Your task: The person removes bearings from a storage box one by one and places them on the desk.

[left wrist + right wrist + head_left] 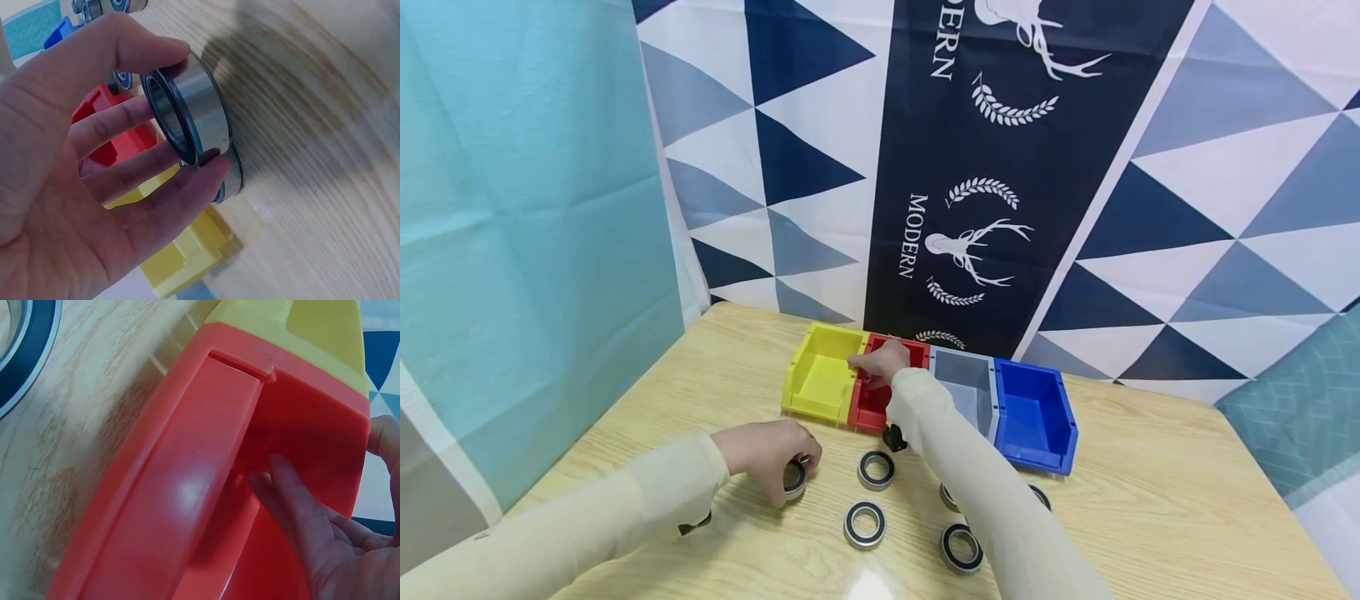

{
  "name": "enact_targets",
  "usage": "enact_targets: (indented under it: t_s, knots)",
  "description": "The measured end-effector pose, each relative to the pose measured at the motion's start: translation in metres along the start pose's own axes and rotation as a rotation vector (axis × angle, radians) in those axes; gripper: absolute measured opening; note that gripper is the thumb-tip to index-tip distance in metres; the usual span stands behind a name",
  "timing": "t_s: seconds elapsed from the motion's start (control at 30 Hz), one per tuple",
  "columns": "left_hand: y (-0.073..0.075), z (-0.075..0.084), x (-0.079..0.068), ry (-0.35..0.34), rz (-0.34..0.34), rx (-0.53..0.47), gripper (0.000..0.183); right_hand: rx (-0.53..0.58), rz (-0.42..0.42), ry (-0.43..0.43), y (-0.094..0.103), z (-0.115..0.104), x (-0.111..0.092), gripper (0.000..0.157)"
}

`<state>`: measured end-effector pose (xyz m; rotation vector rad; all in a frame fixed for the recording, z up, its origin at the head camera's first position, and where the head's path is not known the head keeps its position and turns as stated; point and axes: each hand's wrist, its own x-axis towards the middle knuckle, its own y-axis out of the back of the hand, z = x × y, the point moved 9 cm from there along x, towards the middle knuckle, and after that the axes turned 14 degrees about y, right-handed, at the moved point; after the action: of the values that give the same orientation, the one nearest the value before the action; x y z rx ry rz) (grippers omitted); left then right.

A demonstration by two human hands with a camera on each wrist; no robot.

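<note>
My left hand (767,454) pinches a metal ball bearing (209,109) with a dark seal between thumb and fingertips. The bearing is tilted on edge near the wooden table. Behind it, a second bearing (235,178) shows partly past the fingers; whether they touch it I cannot tell. At the red bin (156,481), my right hand (319,540) reaches in with fingers extended and its thumb by the wall. No object shows between these fingers. In the head view, the right forearm and hand cover part of the red bin (870,408).
Yellow (822,379), grey (962,375) and blue (1030,421) bins join the red one in a row. More bearings lie on the table (1120,500), including one (862,471) near the bins, one (849,525) closer and one (948,547) by the right sleeve. Others are partly hidden.
</note>
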<state>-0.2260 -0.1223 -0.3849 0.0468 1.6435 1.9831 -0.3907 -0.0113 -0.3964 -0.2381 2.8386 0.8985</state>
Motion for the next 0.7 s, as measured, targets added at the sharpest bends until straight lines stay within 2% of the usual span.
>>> enact_targets:
  t_s: [0.33,0.7]
  knots:
    - [-0.008,0.001,-0.011,0.059,0.010,-0.024,0.037,0.002,0.009,-0.002,-0.001,0.001,-0.001,0.047]
    - [-0.013,-0.004,-0.013,0.099,0.039,0.001,0.041,0.012,-0.016,0.023,-0.001,0.003,0.002,0.046]
